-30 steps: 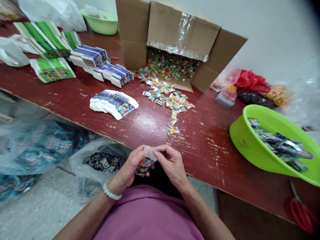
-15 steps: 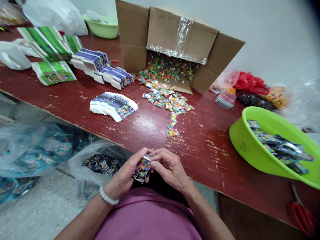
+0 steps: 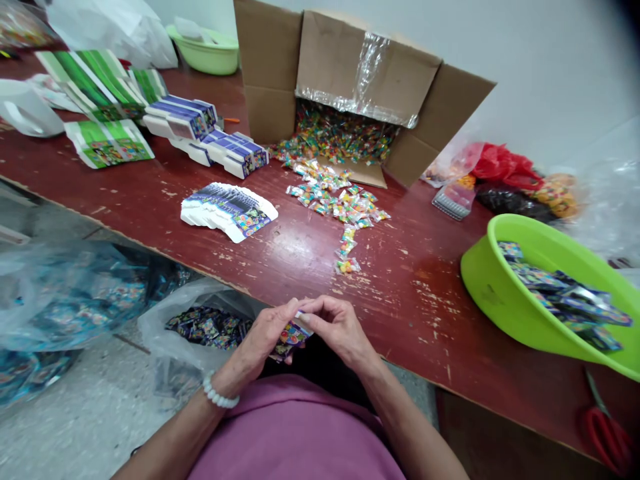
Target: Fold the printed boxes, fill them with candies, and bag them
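Observation:
Close to my body, in front of the table edge, my left hand grips a small purple printed box by its side. My right hand pinches the white flap at the box's upper end between thumb and fingers. Part of the box is hidden behind my fingers. On the table ahead, a fanned stack of flat purple cartons lies to the left. Small clear-wrapped colourful candies spill in a trail out of a cardboard box lying on its side.
A green basin with dark printed packets stands right, red-handled scissors below it. Bundled purple cartons, green cartons and a white mug sit back left. A plastic bag of dark packets is below the table edge.
The small box has tilted in my left hand, so less of its printed front shows. My right fingers have moved onto its upper flap. The view has shifted slightly.

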### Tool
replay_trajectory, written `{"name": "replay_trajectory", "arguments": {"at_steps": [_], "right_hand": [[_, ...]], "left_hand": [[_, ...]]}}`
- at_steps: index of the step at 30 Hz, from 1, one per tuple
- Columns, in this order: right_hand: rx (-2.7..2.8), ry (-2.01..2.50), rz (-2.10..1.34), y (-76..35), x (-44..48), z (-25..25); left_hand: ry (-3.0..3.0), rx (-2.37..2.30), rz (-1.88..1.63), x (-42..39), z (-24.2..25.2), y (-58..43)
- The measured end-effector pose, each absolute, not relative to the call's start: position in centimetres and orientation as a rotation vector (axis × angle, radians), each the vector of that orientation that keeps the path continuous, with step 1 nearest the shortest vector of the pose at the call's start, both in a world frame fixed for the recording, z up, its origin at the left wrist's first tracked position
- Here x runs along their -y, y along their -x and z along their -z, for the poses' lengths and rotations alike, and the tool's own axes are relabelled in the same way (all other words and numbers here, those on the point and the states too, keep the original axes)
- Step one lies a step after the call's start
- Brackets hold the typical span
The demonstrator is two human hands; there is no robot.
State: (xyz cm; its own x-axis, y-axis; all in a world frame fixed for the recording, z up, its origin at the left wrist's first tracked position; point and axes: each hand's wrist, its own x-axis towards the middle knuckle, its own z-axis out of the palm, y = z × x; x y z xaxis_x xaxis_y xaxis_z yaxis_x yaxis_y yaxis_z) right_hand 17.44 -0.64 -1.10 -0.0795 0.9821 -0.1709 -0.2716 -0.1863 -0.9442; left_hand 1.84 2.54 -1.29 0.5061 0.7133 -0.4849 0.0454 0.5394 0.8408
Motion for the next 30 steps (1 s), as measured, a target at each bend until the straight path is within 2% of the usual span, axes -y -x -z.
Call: {"name": "replay_trajectory", "arguments": {"at_steps": [10,24,30], "right_hand": [[0.971,1.323,-1.139,-17.5,0.2,2.1],[0.918,1.132,-1.228,-16.3,-0.1,2.7],[1.506,1.106,-1.056,-17.9,-0.4,1.5]], "left_hand": [[-0.643,-0.862,-0.631,-2.8,1.5,-2.0],[-0.496,-0.811,-0.769,-2.4,1.6,-1.9],[-0.499,-0.790,-0.666,-2.7,2.0,-1.5]]}}
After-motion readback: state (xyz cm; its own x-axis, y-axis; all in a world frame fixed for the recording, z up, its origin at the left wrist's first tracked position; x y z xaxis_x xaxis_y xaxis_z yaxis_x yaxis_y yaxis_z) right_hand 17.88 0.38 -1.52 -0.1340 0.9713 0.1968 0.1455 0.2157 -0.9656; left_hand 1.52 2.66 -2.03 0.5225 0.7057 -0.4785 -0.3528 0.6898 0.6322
